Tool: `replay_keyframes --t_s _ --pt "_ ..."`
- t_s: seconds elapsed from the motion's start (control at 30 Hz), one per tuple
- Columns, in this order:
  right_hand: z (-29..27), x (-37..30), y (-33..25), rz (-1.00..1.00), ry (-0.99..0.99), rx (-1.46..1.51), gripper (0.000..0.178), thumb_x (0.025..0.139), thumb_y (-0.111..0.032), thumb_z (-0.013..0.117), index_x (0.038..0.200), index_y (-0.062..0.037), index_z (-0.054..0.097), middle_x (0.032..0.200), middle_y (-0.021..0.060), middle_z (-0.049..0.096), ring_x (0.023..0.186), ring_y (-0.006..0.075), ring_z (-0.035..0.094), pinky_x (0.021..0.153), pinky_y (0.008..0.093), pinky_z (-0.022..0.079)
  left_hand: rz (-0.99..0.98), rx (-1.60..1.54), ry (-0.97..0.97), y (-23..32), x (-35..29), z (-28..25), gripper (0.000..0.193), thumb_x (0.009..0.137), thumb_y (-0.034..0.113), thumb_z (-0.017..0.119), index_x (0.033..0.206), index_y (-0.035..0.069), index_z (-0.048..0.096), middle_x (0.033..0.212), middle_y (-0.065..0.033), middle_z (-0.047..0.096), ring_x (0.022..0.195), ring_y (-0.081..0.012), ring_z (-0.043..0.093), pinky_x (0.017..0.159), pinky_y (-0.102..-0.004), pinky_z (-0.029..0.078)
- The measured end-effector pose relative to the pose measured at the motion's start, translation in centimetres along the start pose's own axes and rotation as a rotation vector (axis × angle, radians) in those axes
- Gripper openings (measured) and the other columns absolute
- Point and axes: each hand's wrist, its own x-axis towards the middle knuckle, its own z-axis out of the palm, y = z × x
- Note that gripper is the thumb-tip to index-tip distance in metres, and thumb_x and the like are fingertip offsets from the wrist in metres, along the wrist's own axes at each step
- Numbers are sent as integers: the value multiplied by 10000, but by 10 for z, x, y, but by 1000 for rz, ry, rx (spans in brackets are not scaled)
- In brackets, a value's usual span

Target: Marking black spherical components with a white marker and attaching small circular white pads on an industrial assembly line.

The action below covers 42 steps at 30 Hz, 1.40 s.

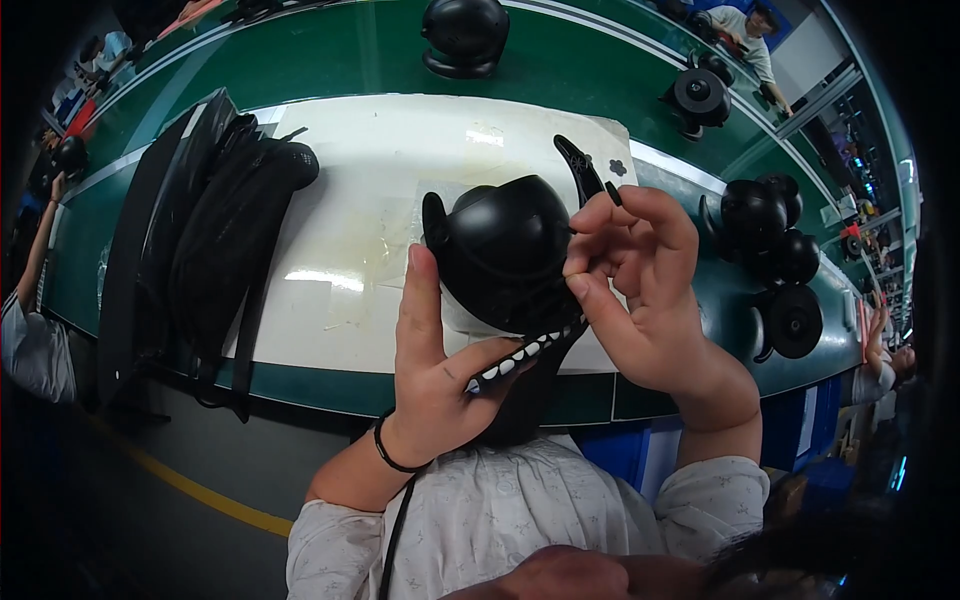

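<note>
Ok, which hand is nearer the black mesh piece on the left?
Left. The left hand is right of the black mesh piece, at the rounded black device; the right hand is farther right, at the device's right side.

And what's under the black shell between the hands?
The white sheet shows past the black shell, and a white-spotted strip runs near its lower right edge, at the left hand. Whatever lies directly beneath is covered by the shell and hands.
</note>
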Motion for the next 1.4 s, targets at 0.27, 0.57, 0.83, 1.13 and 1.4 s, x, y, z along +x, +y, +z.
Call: replay_keyframes --t_s 0.27,0.57,0.83,1.13,1.4 --pt "2 0 2 -186 -20 -293 632 748 165 475 1257 -121 232 1131 179 441 820 154 539 628 230 448 -3 5 6 0 -1 1 287 557 -1 747 813 91 656 1395 -298 78 1289 -419 182 1031 -393 214" --pt "-11 -22 -1 -244 65 -296 537 731 78 607 1170 -61 330 984 135 579 827 199 597 729 281 450 -21 -29 58 -3 -3 6 195 598 72 735 775 90 657 1388 -299 124 1286 -415 194 1010 -407 219" --pt "-1 -27 4 11 33 -287 526 744 35 562 1199 -67 319 855 21 565 868 164 517 876 360 235 -21 -1 56 0 -1 5 180 605 85 742 766 89 662 1396 -286 115 1277 -399 225 1010 -398 216" --pt "7 -30 11 -304 206 -606 421 691 22 621 1065 -67 447 875 12 582 766 156 555 779 356 270 -16 38 48 2 1 6 182 602 85 744 760 80 654 1395 -291 111 1260 -410 247 998 -395 233" --pt "-13 -34 -10 -109 52 -666 470 652 -89 675 1089 -101 504 1016 42 588 919 172 547 781 348 293 -28 -16 72 -2 -1 7 189 599 81 749 759 82 648 1395 -293 105 1281 -408 211 1017 -393 207"
